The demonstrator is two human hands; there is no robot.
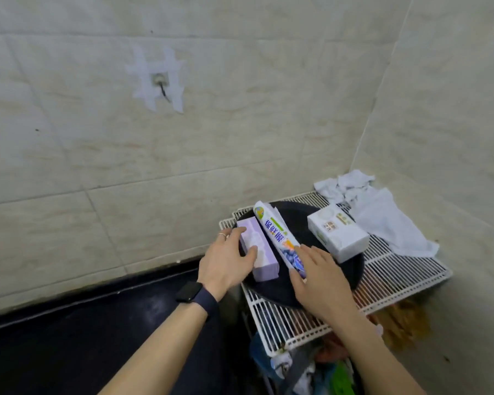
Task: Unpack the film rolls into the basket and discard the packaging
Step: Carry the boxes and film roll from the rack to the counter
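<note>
— How many boxes are there?

— Three, all on one black round tray (351, 276): a lilac box (264, 253) at the left, a long film roll box (278, 238) with blue fruit printed on it just beside it, and a white box (337, 233) well apart at the right.

— And the hands?

— Two. The left hand (226, 262) has its fingers curled loosely over the lilac box's near side, thumb on top (a ring and a dark watch (190, 292) show). The right hand (320, 279) lies flat, fingers spread, fingertips on the near end of the film roll box; gripping nothing.

— What holds the tray?

— A white wire rack (397, 277), with one crumpled white cloth (382, 218) at its back corner. Left of it runs a black countertop (69, 337); beige tiled walls (97, 152) meet in the corner, one taped patch (159, 79) on them.
</note>
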